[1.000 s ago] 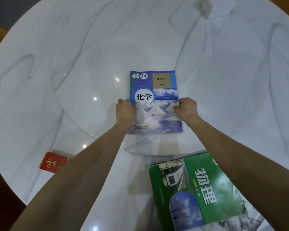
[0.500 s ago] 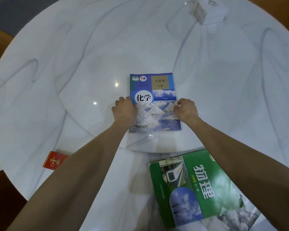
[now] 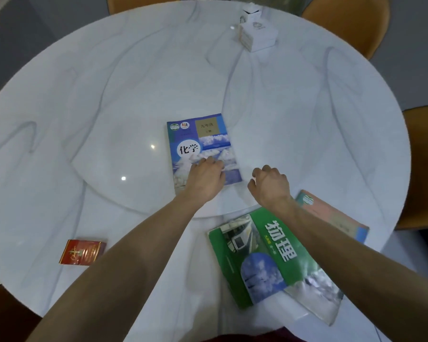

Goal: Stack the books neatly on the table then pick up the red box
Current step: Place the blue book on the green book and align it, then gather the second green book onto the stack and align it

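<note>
A blue book [image 3: 200,141] lies flat on the raised inner disc of the round white table [image 3: 109,95]. My left hand [image 3: 204,180] rests palm down on its lower half. My right hand [image 3: 269,185] hovers just right of the book, fingers loosely curled, holding nothing. A green book [image 3: 265,257] lies near the front edge under my right forearm, and a pink and blue book [image 3: 331,215] sticks out from beneath that arm to the right. The red box [image 3: 82,252] lies flat at the front left, left of my left forearm.
A white box [image 3: 257,35] with a small white object on top stands at the far side of the table. Orange chairs [image 3: 423,166] ring the table at the back and right. Dark floor shows at the lower left.
My right hand has come off the blue book's right edge and moved back towards me. My left hand has slid from the left edge onto the cover. The view has widened.
</note>
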